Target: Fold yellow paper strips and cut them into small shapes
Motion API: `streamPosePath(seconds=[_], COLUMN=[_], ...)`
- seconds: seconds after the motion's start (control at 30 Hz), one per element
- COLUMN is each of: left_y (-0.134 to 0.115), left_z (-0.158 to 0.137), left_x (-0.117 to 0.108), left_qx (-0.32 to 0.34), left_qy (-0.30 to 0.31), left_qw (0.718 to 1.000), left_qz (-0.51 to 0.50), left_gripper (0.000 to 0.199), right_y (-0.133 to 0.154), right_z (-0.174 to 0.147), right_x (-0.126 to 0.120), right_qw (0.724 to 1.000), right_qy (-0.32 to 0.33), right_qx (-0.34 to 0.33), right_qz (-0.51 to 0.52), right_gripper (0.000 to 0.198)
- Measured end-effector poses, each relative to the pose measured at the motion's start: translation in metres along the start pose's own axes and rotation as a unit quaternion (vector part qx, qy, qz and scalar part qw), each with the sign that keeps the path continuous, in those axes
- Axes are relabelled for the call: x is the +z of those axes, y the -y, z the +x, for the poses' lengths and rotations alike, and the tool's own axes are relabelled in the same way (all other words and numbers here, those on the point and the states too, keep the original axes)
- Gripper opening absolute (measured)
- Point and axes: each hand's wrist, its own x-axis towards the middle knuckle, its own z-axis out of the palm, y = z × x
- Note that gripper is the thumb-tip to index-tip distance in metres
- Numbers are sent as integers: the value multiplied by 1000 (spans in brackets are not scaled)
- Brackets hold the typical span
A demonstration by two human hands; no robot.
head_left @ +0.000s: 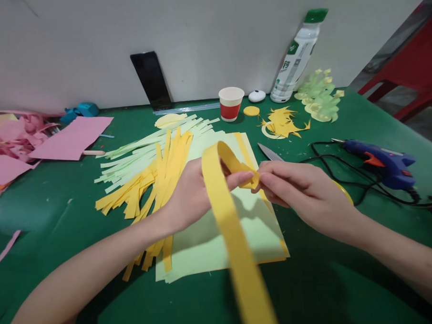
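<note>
A long yellow paper strip [227,214] loops over my left hand [197,191] and hangs down toward me, its lower part blurred. The thumb and fingers of that hand pinch the strip close to its folded end. My right hand [292,185] has its thumb and fingertips closed on the same folded end, so both hands meet there. Scissors, with only a blade [269,152] and part of a yellow handle [343,192] showing, lie partly hidden behind the right hand. Below the hands are light green paper sheets [219,248]. Cut yellow strips [173,159] lie left of them.
Light green strips [130,158] and pink paper [73,138] lie on the left. Along the wall are a phone [151,81], a paper cup [231,104] and a leaning bottle [297,58]. A blue glue gun [380,162] with its black cord lies right, below a green paper plant [322,97].
</note>
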Motion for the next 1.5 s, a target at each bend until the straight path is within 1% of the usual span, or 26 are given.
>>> streamPosePath(seconds=[0.07,0.17,0.3,0.37,0.47,0.7,0.83,0.9,1.0,1.13,1.23,1.3,1.37,1.4,1.5], left_y=[-2,-3,-2,-3,-6,-6,-6,-6,-6,-7,-8,-8,-8,-7,-6], left_z=[0,-1,-4,-5,-6,-6,-7,-7,-8,-9,-8,-8,-9,-9,-8], left_x=[0,1,5,8,9,9,10,10,9,8,8,7,7,7,8], left_qx=[-28,-40,-80,-77,-80,-65,-48,-41,-40,-64,-69,-69,-72,-73,-68], left_qy=[-15,-28,-34,-24,-28,-39,-26,-13,4,-10,-17,-19,-24,-23,-1], left_qw=[999,999,995,994,994,994,995,996,997,998,997,997,997,997,997], left_qz=[-7,-24,-54,-68,-69,-81,-85,-80,-58,-20,-22,-27,-26,-27,-38], left_gripper=[21,19,19,19,20,13,9,8,8,19,22,24,25,24,21], right_y=[1,2,3,4,5,6,8,8,7,6,7,8,9,10,11], right_z=[-1,0,0,-1,-3,-4,-4,-6,-7,-8,-6,-5,-5,-5,-6], right_x=[1,6,12,13,14,15,15,14,13,12,12,12,12,12,12], right_qw=[1000,999,998,998,997,996,995,994,990,974,966,965,972,977,994], right_qy=[-4,-22,-51,-58,-61,-76,-83,-82,-63,-22,-6,-3,-5,-10,-53], right_qx=[-9,-13,5,25,42,47,56,64,91,135,157,166,154,141,70], right_qz=[-6,-19,-30,-21,-10,-7,4,25,88,178,206,201,177,158,62], right_gripper=[21,14,22,21,21,26,29,29,26,23,11,9,11,15,33])
